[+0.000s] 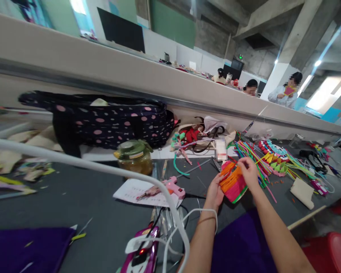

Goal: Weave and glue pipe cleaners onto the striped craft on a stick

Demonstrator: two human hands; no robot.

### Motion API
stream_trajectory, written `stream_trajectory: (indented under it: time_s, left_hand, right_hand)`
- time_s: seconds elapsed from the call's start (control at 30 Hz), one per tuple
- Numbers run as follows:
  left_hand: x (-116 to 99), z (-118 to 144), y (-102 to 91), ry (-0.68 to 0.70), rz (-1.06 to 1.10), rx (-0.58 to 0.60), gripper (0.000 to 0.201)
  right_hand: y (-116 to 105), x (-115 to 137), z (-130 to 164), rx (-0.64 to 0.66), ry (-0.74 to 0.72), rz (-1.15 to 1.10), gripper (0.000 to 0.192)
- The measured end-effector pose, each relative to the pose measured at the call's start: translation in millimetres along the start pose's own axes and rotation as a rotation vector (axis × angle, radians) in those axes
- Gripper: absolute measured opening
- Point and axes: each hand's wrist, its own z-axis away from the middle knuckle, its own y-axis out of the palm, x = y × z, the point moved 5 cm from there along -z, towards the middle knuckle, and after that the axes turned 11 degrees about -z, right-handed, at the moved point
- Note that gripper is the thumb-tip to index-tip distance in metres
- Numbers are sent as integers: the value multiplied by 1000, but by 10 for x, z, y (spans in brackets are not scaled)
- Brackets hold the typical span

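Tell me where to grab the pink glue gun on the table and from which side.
Grip the pink glue gun by its handle, the wide pink end pointing toward the right, coming from above. It lies flat on a sheet of paper with its nozzle pointing left, so keep clear of that tip.
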Motion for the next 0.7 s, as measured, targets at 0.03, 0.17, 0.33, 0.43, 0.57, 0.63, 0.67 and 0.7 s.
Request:
stream_trajectory:
  time_s: [0.03,0.17,0.33,0.43,0.57,0.63,0.67,0.7]
  left_hand:
    - [12,-9,-6,4,-4,0,26]
    - [46,-38,-3,13,-13,18,20]
    - [21,-37,6,9,-45,24,17]
    - [-22,-9,-10,7,-102,26,21]
    - [-73,47,-53,-20,-194,13,29]
    - [-98,74,-63,-27,-231,8,30]
    - [-108,84,-64,-31,-253,9,31]
    - [-118,92,-65,-34,-279,12,32]
  right_hand:
    - [93,45,85,143,-61,88,13]
    - [344,55,362,448,-230,365,19]
    - [353,-53,409,426,-256,443,22]
    - [314,-94,396,367,-253,396,23]
    - [300,-172,414,281,-277,346,25]
    - [309,-215,436,253,-303,341,26]
    - [316,-232,450,247,-317,338,27]
    - [324,-245,463,249,-329,334,27]
